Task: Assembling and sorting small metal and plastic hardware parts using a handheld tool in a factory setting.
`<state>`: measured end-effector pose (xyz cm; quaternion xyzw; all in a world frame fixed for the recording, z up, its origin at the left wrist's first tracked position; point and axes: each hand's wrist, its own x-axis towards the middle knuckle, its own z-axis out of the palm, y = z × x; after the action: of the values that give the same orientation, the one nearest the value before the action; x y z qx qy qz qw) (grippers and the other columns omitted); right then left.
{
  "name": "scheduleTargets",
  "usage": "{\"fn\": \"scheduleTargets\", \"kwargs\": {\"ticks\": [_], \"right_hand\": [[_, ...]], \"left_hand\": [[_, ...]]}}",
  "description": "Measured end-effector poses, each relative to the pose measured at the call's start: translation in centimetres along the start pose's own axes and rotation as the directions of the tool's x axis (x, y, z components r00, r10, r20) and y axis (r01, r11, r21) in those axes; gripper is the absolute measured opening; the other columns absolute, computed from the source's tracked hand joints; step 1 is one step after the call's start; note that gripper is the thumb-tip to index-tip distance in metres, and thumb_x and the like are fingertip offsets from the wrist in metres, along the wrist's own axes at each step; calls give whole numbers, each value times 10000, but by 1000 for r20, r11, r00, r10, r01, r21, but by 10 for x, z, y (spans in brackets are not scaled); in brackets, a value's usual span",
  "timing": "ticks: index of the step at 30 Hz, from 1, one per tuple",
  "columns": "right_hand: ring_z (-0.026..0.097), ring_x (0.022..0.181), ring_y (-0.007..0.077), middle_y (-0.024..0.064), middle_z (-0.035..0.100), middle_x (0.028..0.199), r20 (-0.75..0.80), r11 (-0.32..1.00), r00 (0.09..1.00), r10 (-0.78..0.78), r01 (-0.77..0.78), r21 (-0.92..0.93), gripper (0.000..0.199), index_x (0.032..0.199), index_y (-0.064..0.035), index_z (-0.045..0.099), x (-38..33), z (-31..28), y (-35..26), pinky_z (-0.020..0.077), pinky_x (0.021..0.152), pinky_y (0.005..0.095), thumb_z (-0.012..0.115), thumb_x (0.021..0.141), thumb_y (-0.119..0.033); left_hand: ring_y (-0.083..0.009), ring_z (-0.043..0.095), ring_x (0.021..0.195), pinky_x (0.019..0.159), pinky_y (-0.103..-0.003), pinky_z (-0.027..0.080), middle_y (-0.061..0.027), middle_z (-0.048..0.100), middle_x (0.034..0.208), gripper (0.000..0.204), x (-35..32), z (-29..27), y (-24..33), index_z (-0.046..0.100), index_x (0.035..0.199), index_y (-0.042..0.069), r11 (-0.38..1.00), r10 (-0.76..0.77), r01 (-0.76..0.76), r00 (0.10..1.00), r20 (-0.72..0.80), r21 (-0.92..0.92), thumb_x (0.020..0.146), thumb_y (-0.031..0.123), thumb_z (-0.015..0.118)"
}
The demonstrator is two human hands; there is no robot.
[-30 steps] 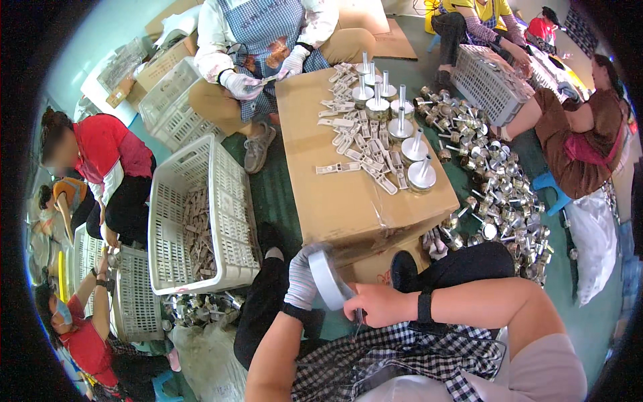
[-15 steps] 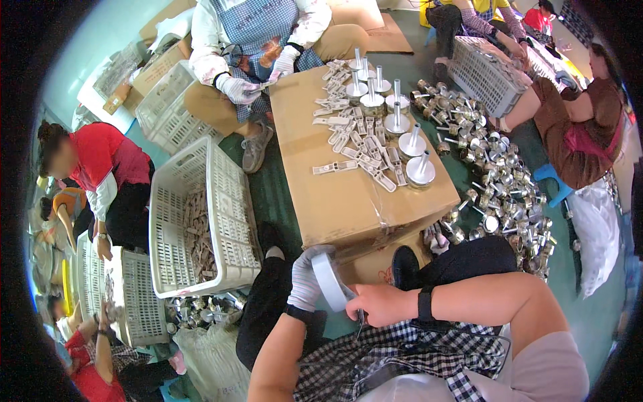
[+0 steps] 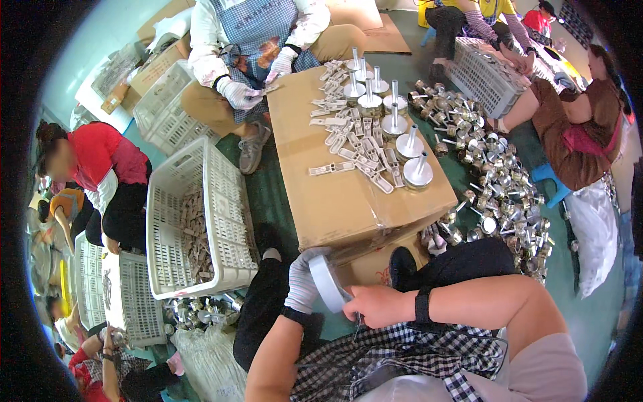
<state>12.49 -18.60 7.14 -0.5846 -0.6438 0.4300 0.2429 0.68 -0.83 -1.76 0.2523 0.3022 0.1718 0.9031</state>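
Head view, and from where I stand one grey tape roll [image 3: 326,285] sits at six o'clock, just below the near edge of a single cardboard box [image 3: 321,201]. Two hands have it: the left hand [image 3: 303,278], in a striped glove, curls its fingers round the roll's left side, while the bare right hand [image 3: 383,305] closes thumb and fingers on its lower right edge.

On the box, toward one o'clock, I count nine round metal pieces [image 3: 418,175], stems upward. Just left of them lie well over a dozen pale clips [image 3: 333,168], overlapping too much for an exact number. One white crate [image 3: 231,224] stands at nine o'clock, holding more clips than I can count. At three o'clock, a heap of metal parts [image 3: 492,177] covers the floor, also past counting. At eleven o'clock sits one co-worker [image 3: 258,30] in a blue checked apron, with two gloved hands.
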Motion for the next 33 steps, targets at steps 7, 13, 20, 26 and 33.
{"fn": "scheduleTargets", "kwargs": {"ticks": [7, 13, 20, 26, 33], "right_hand": [[567, 830, 343, 163, 519, 880, 9, 989, 1000, -9, 11, -145, 74, 794, -80, 579, -2, -9, -6, 472, 685, 437, 573, 725, -54], [613, 793, 351, 187, 587, 815, -17, 911, 1000, 14, -20, -411, 82, 781, -31, 611, -5, -18, -7, 506, 673, 447, 559, 738, -78], [659, 723, 342, 179, 660, 759, 259, 864, 950, 174, -21, -504, 113, 724, -4, 664, -8, -14, -2, 528, 591, 442, 594, 683, -83], [660, 739, 340, 152, 670, 779, 407, 862, 887, 218, 21, -507, 132, 757, -12, 683, -11, 1, 7, 530, 591, 440, 594, 682, -75], [667, 761, 330, 153, 677, 808, 416, 856, 877, 240, 11, -516, 146, 776, -10, 689, -9, 0, 6, 534, 602, 438, 600, 685, -80]], "left_hand": [[-252, 615, 704, 688, -378, 526, -144, 648, 828, 221, 1, -2, -7, 634, 967, -42, 962, 174, -168, 985, -12, 217, 845, 67, 485], [-251, 618, 711, 696, -375, 526, -147, 651, 872, 234, 2, 0, 1, 627, 976, -56, 997, -53, 54, 999, 11, -59, 845, 84, 491], [-237, 618, 712, 679, -356, 531, -140, 653, 838, 229, 1, -6, -3, 628, 970, -58, 968, 116, -114, 993, 4, 224, 840, 79, 500], [-237, 619, 715, 690, -359, 533, -138, 654, 838, 228, 1, 1, 0, 631, 960, -59, 988, 56, -53, 998, -21, 142, 828, 86, 515], [-261, 621, 742, 743, -394, 526, -157, 659, 871, 229, 4, -3, -2, 628, 946, -60, 969, 134, -128, 991, -15, 209, 826, 102, 518]]}}
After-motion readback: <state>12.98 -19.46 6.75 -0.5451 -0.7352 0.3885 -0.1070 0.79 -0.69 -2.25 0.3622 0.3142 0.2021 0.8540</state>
